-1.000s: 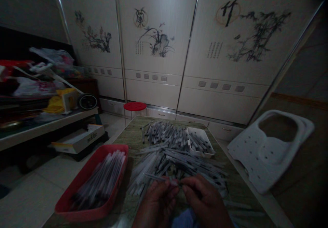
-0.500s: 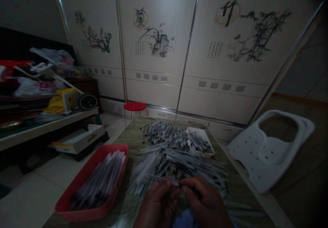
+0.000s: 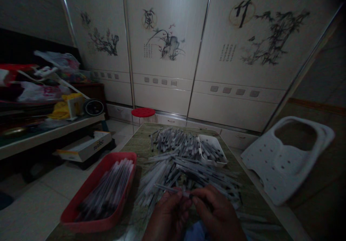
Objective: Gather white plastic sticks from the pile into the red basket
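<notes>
Low over the near part of the table, my left hand is closed around a slim translucent pen, its pale end pointing left. My right hand pinches the pen's dark right end, close to my left fingertips. Whether that dark end is a separate cap cannot be made out. Just beyond both hands lies a spread of loose pens and clear tubes. Farther back, shorter pieces with dark ends form a pile. My fingers hide the pen's middle.
A red plastic basket full of pens stands left of my hands. Behind the loose pens, a white tray holds more short pieces. A red stool is beyond the table, a white plastic chair to the right, and a cluttered bench left.
The view has shifted very slightly. Both hands keep almost the same place, and slightly more of the pen's dark end shows between them.
</notes>
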`<state>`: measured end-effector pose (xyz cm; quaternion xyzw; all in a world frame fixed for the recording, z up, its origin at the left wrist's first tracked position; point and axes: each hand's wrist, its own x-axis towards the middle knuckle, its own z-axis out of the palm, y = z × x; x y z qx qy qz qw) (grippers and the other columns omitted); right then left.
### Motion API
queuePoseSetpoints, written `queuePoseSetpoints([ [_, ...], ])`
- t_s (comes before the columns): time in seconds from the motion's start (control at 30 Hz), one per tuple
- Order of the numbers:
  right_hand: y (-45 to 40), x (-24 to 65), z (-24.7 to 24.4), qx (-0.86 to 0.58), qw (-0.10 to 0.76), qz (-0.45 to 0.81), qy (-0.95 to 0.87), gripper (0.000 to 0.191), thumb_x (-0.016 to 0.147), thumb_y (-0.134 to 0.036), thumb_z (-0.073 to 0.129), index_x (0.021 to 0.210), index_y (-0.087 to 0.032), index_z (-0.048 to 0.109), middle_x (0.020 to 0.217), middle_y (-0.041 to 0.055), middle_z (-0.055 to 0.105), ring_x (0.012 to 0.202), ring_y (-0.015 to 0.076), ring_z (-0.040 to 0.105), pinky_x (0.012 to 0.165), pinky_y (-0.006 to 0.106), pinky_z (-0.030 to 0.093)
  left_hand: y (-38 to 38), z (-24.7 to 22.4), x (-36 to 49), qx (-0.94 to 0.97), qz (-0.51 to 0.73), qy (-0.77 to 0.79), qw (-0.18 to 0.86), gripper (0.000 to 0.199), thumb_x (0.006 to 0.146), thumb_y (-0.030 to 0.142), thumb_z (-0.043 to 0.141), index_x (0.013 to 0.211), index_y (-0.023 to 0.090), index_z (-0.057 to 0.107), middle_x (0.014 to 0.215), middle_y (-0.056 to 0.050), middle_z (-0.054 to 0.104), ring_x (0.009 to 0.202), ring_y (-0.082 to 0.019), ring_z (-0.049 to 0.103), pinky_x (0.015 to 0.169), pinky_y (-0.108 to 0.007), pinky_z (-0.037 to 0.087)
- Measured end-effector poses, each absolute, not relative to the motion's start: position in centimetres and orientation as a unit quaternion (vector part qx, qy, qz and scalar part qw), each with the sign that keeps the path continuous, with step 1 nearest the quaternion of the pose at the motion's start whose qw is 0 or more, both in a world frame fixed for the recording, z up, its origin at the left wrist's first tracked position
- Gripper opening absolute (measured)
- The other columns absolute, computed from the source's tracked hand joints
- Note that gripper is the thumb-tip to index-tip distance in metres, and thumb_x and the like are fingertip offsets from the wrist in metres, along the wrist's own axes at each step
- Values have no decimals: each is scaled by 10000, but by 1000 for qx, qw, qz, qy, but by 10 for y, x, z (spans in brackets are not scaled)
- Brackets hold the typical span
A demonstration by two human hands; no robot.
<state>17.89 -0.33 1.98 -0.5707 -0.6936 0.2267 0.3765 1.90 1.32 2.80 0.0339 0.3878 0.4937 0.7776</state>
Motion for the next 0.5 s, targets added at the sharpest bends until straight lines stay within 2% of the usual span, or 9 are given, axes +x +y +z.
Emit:
queuePoseSetpoints([
  [0.37,-4,180,14,-562,371,202,-711,232,988,-306,539,969,-237,759,904,48,745,830,199,720,743,279,555,12,21,24,54,500,375,779,155,930,36,619,826,152,612,711,-45,735,627,-142,739,584,-196,525],
  [0.5,-4,177,10,-571,375,184,-707,240,1003,-315,521,988,-240,748,961,67,765,909,220,734,808,304,567,11,22,25,64,516,359,775,179,925,21,614,790,137,632,711,-54,733,640,-133,735,625,-193,538],
])
